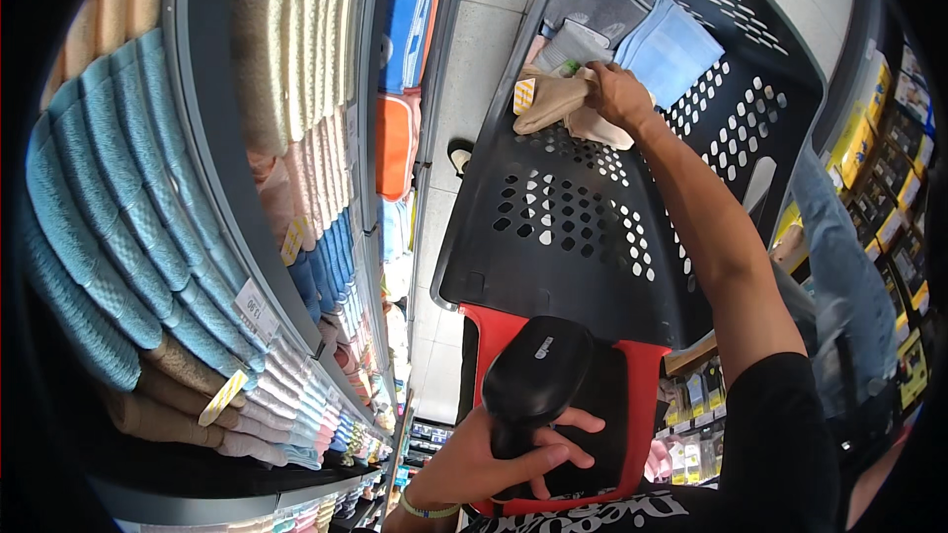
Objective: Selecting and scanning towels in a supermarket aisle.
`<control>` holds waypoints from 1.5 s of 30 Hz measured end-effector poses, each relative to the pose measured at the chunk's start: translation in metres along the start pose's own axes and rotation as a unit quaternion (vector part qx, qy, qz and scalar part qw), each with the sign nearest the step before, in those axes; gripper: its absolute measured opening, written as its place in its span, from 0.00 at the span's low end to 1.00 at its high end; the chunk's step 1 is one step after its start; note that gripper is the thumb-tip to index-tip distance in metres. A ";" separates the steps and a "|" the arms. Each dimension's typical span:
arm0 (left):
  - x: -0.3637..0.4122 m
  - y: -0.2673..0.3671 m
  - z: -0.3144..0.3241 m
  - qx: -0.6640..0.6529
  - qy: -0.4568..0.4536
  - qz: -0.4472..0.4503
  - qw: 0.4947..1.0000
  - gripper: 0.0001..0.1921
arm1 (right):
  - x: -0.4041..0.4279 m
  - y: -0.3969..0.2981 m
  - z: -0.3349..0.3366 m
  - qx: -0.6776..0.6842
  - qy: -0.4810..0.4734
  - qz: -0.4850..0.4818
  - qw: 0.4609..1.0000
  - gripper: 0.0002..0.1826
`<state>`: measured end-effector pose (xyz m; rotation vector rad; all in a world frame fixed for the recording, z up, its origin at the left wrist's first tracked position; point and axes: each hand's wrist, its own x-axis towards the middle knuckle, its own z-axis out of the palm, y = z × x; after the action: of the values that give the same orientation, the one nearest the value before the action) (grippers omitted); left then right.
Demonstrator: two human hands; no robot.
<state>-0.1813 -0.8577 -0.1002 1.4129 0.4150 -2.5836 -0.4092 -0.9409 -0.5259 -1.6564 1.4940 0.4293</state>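
Observation:
My left hand [518, 451] is wrapped around the handle of a black handheld barcode scanner [539, 370], held above the red handle frame [648, 414] of a shopping cart. Reaching into the black plastic cart basket [474, 252], my right hand [618, 92] pinches a beige folded towel [552, 100] that carries a yellow-striped tag. A paler cream cloth [598, 127] lies under that hand. Just beyond are a grey item with a card band [566, 48], a dark grey towel [596, 0] and a light blue folded towel [666, 48].
Shelves on the left hold stacked teal towels [118, 185], cream towels [285, 59] and brown towels [170, 403]. A price label [255, 309] hangs on the shelf edge. Packaged goods [881, 215] line the right side, where another person's denim clothing [844, 259] shows. Tiled floor [485, 44] runs beside the cart.

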 end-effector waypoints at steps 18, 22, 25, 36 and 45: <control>0.010 -0.018 -0.012 -0.009 -0.027 -0.031 0.999 0.23 | -0.063 -0.070 -0.022 0.025 -0.181 -0.260 0.948 0.20; 0.012 -0.018 -0.013 -0.009 -0.043 -0.033 0.999 0.22 | -0.049 -0.052 -0.026 0.247 -0.232 -0.339 0.878 0.18; 0.014 -0.018 -0.014 -0.008 -0.051 -0.045 0.998 0.21 | 0.008 -0.028 -0.013 0.210 -0.219 -0.280 0.911 0.19; 0.015 -0.009 -0.012 -0.001 -0.047 -0.108 0.993 0.28 | 0.061 -0.019 -0.001 -0.045 0.080 -0.007 0.996 0.21; -0.051 -0.010 0.014 0.112 -0.013 -0.023 0.993 0.22 | -0.092 0.005 -0.059 -0.022 0.092 0.015 0.995 0.16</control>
<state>-0.1680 -0.8518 -0.0482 1.4496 0.1571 -2.7548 -0.4508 -0.9264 -0.4260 -1.7490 1.6554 0.3348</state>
